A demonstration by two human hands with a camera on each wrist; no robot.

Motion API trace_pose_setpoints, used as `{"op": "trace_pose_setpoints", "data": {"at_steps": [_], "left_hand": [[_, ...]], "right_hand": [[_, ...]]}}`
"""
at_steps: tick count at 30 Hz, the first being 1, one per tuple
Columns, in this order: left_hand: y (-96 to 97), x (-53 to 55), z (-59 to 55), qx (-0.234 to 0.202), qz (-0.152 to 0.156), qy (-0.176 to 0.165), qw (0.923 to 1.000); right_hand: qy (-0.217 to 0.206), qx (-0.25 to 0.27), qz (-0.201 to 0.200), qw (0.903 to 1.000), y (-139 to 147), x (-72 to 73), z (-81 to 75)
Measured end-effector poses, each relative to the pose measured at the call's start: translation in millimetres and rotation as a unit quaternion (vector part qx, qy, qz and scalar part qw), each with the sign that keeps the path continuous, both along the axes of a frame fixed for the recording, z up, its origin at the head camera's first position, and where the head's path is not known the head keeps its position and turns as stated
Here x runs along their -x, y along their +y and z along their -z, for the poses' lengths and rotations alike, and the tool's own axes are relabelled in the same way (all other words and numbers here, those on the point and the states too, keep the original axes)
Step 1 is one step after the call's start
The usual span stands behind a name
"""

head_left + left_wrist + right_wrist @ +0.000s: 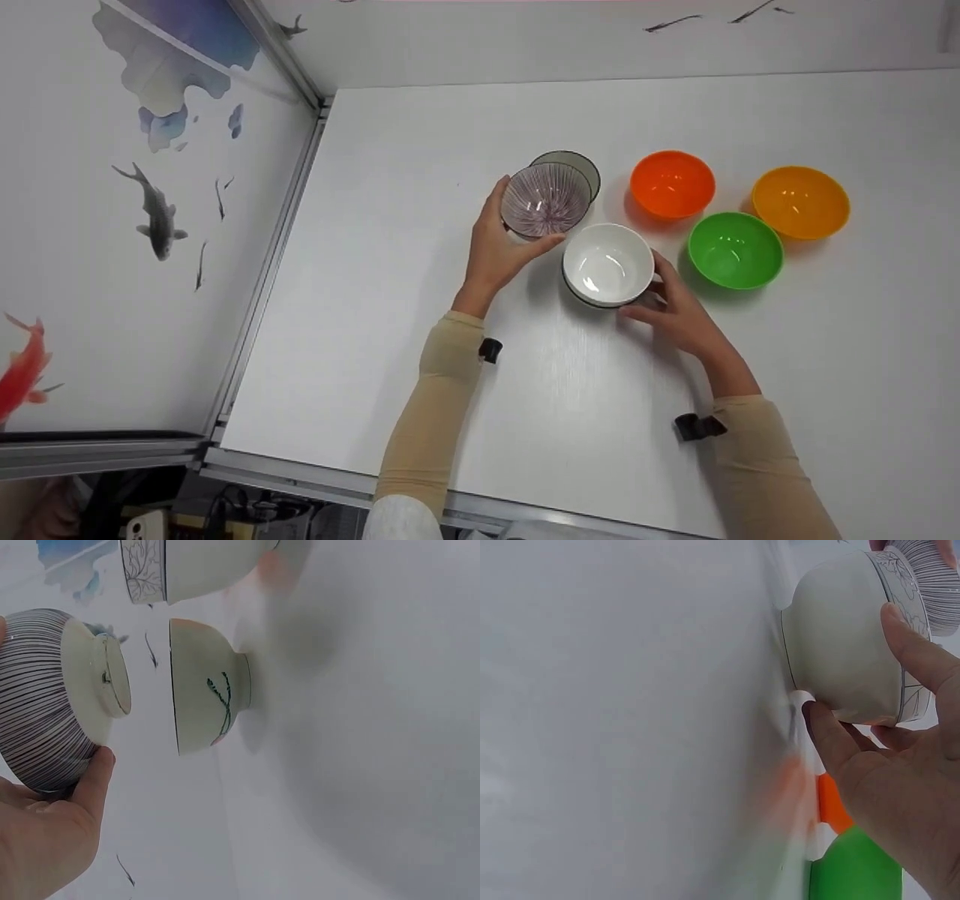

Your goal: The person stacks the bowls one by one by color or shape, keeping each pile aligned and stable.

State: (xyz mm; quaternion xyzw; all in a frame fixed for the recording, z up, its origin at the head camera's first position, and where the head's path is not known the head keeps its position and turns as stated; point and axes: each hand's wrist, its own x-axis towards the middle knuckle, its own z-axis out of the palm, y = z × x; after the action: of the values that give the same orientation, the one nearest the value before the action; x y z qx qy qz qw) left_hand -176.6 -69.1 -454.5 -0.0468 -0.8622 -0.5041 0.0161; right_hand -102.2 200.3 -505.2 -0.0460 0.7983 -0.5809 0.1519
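Note:
My left hand [491,251] holds a purple-striped bowl [546,199], fingers at its far side and thumb at its near side. In the left wrist view this bowl [37,701] is tilted, its foot raised off the table. Behind it stands a pale bowl [589,168] with a dark rim, partly covered in the head view; a green plant is painted on its side. My right hand [679,311] grips the right side of two nested bowls. A white bowl [609,262] with a branch-patterned band sits inside a plain pale bowl [840,637].
An orange bowl [673,184], a green bowl [735,250] and a yellow bowl [800,202] stand to the right on the white table [360,300]. A wall panel painted with fish [157,217] borders the table's left side, and another wall runs along the back.

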Motion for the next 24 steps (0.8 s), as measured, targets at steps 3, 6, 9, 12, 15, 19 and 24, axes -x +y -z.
{"op": "trace_pose_setpoints", "data": {"at_steps": [3, 6, 9, 12, 15, 19, 24], "left_hand": [[6.1, -1.1, -1.2, 0.005, 0.007, 0.005, 1.0000], [12.2, -3.4, -1.0, 0.009, 0.011, 0.001, 0.9999], [17.5, -5.9, -0.9, 0.014, 0.018, -0.003, 0.9997], [21.7, -7.9, -0.7, 0.022, 0.036, 0.002, 0.9991], [24.8, -10.3, 0.3, 0.029, 0.052, 0.012, 0.9981], [29.7, -15.5, 4.1, 0.044, 0.072, 0.017, 0.9963], [38.1, -22.1, 11.1, 0.070, 0.087, 0.016, 0.9937]], "right_hand": [[0.002, 0.000, 0.000, 1.0000, -0.4, 1.0, -1.4], [0.002, 0.000, -0.005, 1.0000, -0.3, 1.3, -1.5], [0.005, 0.005, -0.010, 0.9999, 0.0, 2.3, -1.7], [0.012, 0.011, -0.007, 0.9999, 0.2, 2.4, -1.0], [0.019, 0.012, -0.007, 0.9997, -0.3, 2.7, -0.2], [0.018, 0.008, -0.007, 0.9998, -0.9, 1.5, 1.1], [0.013, 0.006, -0.004, 0.9999, 0.7, 1.1, 1.2]]}}
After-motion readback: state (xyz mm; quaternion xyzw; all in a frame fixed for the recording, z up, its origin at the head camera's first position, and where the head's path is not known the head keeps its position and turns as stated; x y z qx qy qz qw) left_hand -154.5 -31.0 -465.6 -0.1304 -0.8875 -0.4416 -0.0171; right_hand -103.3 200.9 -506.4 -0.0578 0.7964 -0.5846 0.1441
